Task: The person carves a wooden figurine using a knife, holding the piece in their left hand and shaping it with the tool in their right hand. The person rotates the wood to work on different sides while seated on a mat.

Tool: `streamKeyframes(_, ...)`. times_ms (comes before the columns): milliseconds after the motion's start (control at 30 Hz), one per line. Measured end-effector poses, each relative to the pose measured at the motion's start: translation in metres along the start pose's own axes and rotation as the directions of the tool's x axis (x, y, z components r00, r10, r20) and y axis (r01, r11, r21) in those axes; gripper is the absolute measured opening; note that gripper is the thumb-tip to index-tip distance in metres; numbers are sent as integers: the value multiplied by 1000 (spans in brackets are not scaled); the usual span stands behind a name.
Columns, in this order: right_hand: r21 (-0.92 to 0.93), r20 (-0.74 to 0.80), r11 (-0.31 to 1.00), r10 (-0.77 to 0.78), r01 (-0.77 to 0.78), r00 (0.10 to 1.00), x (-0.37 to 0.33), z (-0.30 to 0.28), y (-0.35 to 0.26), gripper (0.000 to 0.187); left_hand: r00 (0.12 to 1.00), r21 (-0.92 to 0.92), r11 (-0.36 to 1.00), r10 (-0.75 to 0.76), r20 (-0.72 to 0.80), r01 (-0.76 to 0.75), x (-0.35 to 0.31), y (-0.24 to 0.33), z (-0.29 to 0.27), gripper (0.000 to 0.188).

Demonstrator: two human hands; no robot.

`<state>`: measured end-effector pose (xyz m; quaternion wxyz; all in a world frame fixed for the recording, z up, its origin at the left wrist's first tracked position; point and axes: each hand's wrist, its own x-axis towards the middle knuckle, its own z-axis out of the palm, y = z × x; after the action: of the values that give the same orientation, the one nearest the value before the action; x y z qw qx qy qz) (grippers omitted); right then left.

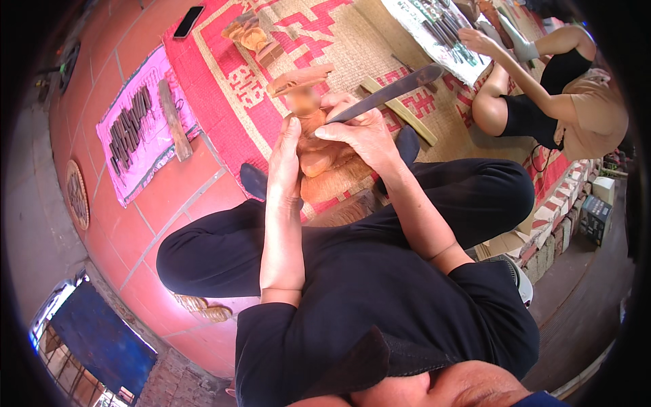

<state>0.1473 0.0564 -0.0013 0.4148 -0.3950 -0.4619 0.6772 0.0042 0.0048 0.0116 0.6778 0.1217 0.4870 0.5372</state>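
Between my hands a carved wooden figurine (324, 159) stands in front of my lap, with a wide hat-like top (300, 80) and a broad lower part. My left hand (287, 146) is closed on its left side, thumb upright against the wood and the other fingers mostly hidden. My right hand (363, 134) grips a long, flat, dark grey carving tool (400, 88). One end of the tool meets the figurine's upper body, while its wide rounded end points away to the far right. Whether the tool's edge is cutting into the wood cannot be made out.
A pink cloth (132, 159) with several dark carving tools and a wooden stick (174, 122) lies left. Farther off are a phone (188, 22) and another carving (247, 35). A wooden strip (413, 122) rests on the patterned mat (237, 132). Another person (542, 102) sits at right beside laid-out tools (444, 30).
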Motion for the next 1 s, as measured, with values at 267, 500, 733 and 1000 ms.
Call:
streamKeyframes(267,112,-131,988,121,-107,984,4,-8,-8,17,999,-63,998,-28,-40,25,0,-4,0,53)
streamKeyframes(500,-25,-28,1000,13,-14,1000,1,-1,1,14,999,-32,999,-26,19,26,0,-1,-2,54)
streamKeyframes(733,163,-88,976,157,-142,984,6,-14,-7,16,997,-53,995,-82,-5,81,-6,3,5,53)
streamKeyframes(1000,5,-50,999,47,-47,998,3,-4,-1,17,999,-10,1000,-20,34,20,0,-3,-2,57)
